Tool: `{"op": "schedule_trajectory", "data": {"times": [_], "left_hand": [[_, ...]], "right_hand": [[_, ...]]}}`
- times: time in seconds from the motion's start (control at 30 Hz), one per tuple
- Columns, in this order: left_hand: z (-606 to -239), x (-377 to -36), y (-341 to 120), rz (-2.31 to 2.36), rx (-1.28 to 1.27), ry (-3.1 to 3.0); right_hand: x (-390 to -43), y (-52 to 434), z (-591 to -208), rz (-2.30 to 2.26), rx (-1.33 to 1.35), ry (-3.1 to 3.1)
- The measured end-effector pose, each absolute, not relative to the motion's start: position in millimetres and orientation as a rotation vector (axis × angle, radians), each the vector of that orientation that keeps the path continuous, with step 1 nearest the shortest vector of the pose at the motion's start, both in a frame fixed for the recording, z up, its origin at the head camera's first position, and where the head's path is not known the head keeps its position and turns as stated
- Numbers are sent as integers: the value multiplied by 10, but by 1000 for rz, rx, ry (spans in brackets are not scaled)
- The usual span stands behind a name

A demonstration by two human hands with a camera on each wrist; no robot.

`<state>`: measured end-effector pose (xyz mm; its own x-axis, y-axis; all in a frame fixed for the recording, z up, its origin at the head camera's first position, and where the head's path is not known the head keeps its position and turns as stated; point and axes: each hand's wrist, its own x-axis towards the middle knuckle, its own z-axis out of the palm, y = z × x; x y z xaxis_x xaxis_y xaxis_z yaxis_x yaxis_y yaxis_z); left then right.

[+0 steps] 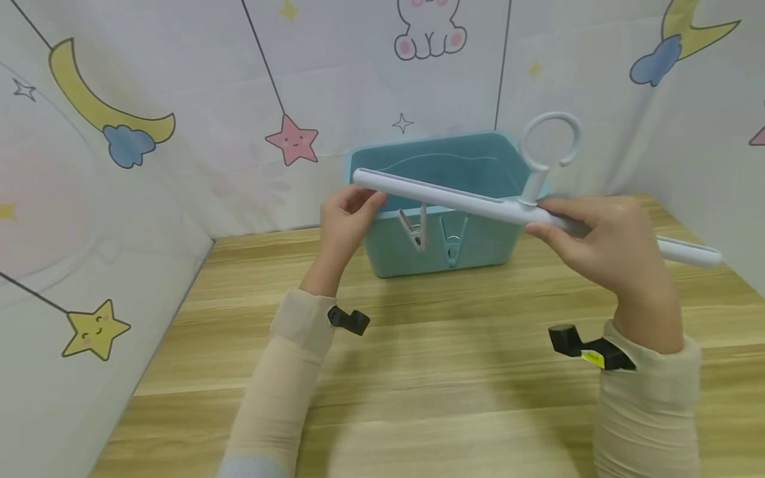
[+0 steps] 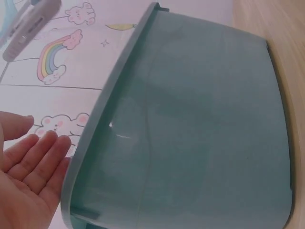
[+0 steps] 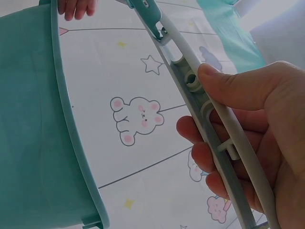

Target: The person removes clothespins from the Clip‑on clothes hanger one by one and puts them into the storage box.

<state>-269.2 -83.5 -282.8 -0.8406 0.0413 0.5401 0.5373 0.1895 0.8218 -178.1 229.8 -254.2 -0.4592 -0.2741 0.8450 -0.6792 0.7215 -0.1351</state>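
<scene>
In the head view, the right hand (image 1: 621,245) grips the white hanger (image 1: 454,197) just to the right of its hook (image 1: 551,117), an open ring that points up. The hanger is held in the air above the table (image 1: 418,372), its bar slanting across the front of the blue-green bin (image 1: 493,242). The white peg (image 1: 422,232) and the teal peg (image 1: 452,251) hang below the bar, in front of the bin's near wall. The left hand (image 1: 349,222) is by the bar's left end; whether it touches the bar, I cannot tell. Pale sleeves (image 1: 275,378) cover both forearms, and a printed cloth (image 1: 358,73) stands behind the bin. In the left wrist view, the left hand has its fingers extended and the thumb apart, with nothing between them; the fingers are right beside the bin's rim, and a pale peg shows at the upper left, well apart from them. In the right wrist view, the right thumb presses one side of the bar while the fingers curl round the other, clamped on it. The teal peg shows at the bar farther up, and the left fingertips appear by the rim.
</scene>
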Motion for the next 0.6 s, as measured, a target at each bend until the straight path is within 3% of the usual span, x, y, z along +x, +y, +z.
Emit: {"op": "schedule_trajectory", "data": {"times": [0.6], "left_hand": [[-2909, -2258, -757, -2118, -650, -1830]], "right_hand": [[-1784, 2295, -2537, 601, 736, -2043]]}}
